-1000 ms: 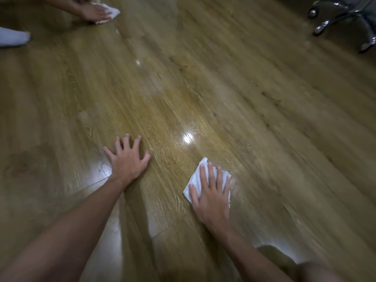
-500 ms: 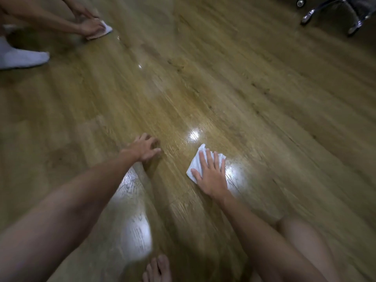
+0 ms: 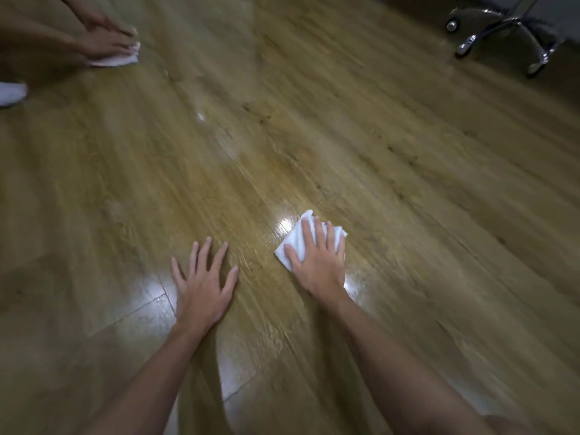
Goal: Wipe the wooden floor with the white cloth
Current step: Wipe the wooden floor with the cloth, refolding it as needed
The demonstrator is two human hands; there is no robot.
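The wooden floor (image 3: pixel 392 158) fills the view, glossy with bright reflections near my hands. A folded white cloth (image 3: pixel 298 238) lies on it right of centre, and my right hand (image 3: pixel 317 262) presses flat on top of it, fingers spread, covering its near half. My left hand (image 3: pixel 202 285) rests flat on the bare boards to the left of the cloth, fingers apart and holding nothing.
At the far left another person's hands (image 3: pixel 103 42) press a second white cloth (image 3: pixel 114 60) to the floor, with a white sock (image 3: pixel 11 93) at the left edge. A chrome chair base on castors (image 3: pixel 502 32) stands at the far right corner.
My right hand has kept the cloth under it throughout, sliding it forward over the boards. My left hand has been set down flat again, closer to the cloth. The view has shifted.
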